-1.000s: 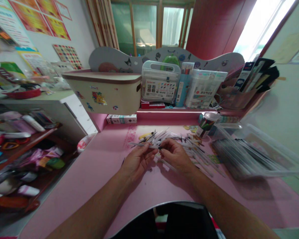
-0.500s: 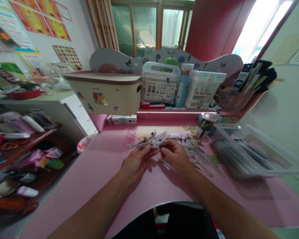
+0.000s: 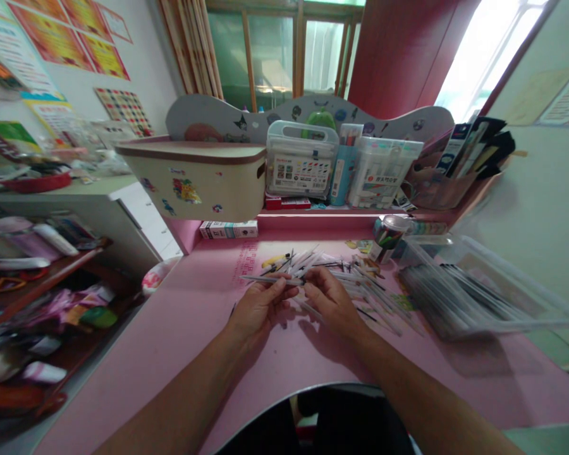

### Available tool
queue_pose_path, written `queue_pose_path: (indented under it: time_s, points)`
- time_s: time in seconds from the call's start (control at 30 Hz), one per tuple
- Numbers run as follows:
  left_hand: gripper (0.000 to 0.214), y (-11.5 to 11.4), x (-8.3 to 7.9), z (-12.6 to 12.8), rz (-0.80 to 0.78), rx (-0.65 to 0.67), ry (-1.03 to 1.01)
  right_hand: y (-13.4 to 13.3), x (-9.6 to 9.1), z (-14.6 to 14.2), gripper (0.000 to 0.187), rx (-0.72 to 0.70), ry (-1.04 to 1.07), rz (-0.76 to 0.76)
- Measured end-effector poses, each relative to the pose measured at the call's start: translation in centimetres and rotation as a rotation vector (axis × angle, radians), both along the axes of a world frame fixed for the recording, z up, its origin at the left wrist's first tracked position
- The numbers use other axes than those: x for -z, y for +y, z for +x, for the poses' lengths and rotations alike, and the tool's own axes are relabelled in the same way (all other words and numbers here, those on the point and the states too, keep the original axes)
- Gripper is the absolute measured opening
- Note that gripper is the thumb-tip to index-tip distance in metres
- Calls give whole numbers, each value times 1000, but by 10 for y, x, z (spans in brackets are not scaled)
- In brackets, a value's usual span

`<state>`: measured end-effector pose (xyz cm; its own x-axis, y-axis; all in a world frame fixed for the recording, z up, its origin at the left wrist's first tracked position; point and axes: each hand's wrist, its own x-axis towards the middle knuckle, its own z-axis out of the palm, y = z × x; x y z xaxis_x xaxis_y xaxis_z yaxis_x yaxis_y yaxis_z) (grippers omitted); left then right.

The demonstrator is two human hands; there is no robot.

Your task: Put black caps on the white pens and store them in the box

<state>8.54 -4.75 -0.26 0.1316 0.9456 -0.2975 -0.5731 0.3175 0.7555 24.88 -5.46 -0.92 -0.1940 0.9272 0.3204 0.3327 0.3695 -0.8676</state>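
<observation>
Between my two hands lies a slim, pale pen (image 3: 260, 279), roughly level, its thin end pointing left. My left hand (image 3: 262, 304) pinches its barrel between thumb and fingers. My right hand (image 3: 330, 296) is closed at the pen's right end, where a small dark part shows; the fingers cover most of that end. Just beyond my hands, a loose heap of pen parts and thin clear tubes (image 3: 379, 294) spreads over the pink desk (image 3: 180, 354). A yellow piece (image 3: 274, 260) lies at the heap's left side.
At right stands a clear plastic bin (image 3: 516, 322) holding many thin sticks. Behind the heap is a clear jar (image 3: 389, 237) of pens. The shelf above carries a cream storage box (image 3: 194, 189), a clear marker case (image 3: 302, 167) and a pen holder (image 3: 448, 186).
The camera view has shifted slightly. Both hands keep hold of the pen in nearly the same place, with only slight movement of the right fingers.
</observation>
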Motion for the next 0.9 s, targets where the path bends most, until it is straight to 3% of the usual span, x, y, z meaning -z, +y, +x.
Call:
queue_pose_path:
  time_s: [0.13, 0.33, 0.53, 0.7, 0.9]
  points:
    - [8, 1, 0, -2, -5, 10, 27, -1, -6, -2, 8, 23, -23, 8]
    - [10, 1, 0, -2, -7, 34, 48, -7, -6, 1, 14, -6, -275, 142]
    - [10, 3, -1, -3, 14, 33, 55, -2, -3, -3, 5, 24, 76, -70]
    - [11, 5, 3, -5, 26, 92, 64, -2, -7, -3, 8, 8, 21, 9]
    - [16, 5, 6, -7, 39, 93, 75, -4, -2, -5, 4, 20, 146, -147]
